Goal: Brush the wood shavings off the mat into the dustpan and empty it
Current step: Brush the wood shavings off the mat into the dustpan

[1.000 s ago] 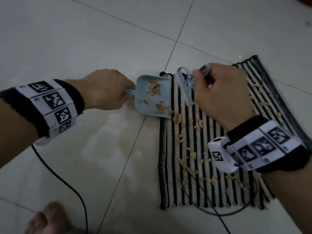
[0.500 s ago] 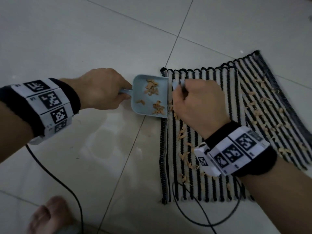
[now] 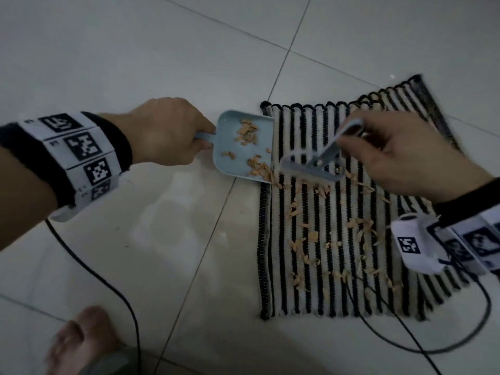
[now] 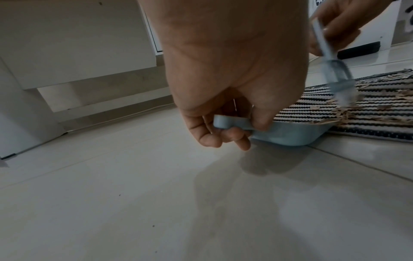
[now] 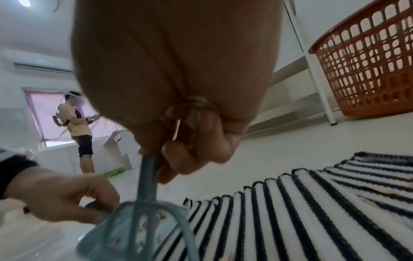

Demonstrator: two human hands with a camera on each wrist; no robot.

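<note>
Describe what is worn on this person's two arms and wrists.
Both forearms are bare above the wrists. The left wrist carries a black band wrapped with white panels printed with square black-and-white code markers. The right wrist carries the same, plus a white box bearing one marker. Thin black cables trail from both wrists across the floor.

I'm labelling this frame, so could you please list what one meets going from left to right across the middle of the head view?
Left hand → dustpan → brush → right hand, over the striped mat.
</note>
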